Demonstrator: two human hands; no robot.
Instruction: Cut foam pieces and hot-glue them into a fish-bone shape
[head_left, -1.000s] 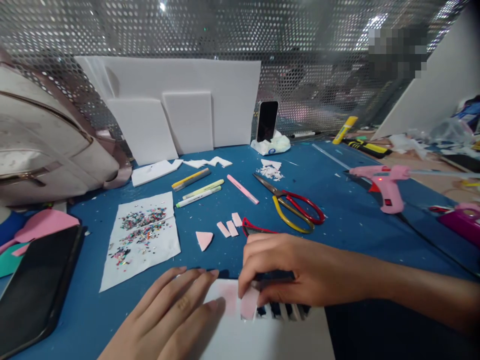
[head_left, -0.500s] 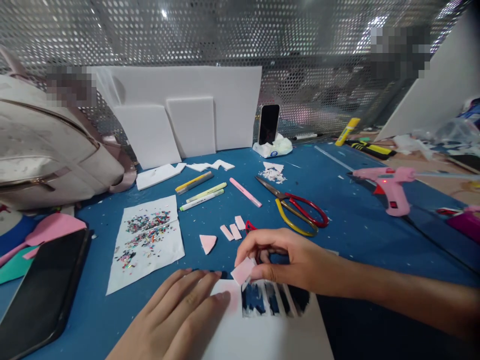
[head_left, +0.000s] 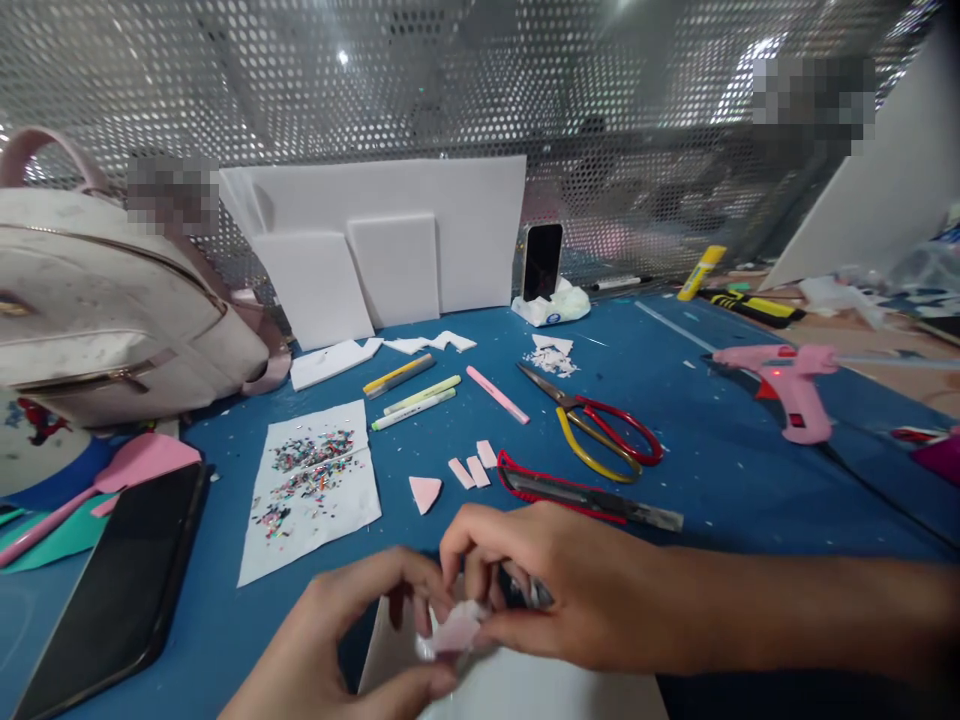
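Both my hands meet at the bottom middle over a white foam sheet (head_left: 517,690). My right hand (head_left: 555,590) and my left hand (head_left: 360,640) pinch a small pale pink foam piece (head_left: 454,632) between their fingertips, just above the sheet. A red utility knife (head_left: 585,495) lies on the blue mat just beyond my right hand. Three small pink strips (head_left: 472,465) and a pink triangle (head_left: 425,491) lie behind my hands.
Red-and-yellow scissors (head_left: 600,430), markers (head_left: 412,390), a paper with glitter (head_left: 311,480), a pink glue gun (head_left: 787,375), a black phone (head_left: 112,590), a beige backpack (head_left: 112,310), white foam boards (head_left: 390,250) and a propped phone (head_left: 541,262) stand around the blue mat (head_left: 712,450).
My right hand lifted the pink piece off the sheet and drew it nearer. My left hand rose from lying flat and now pinches it too. The utility knife is uncovered.
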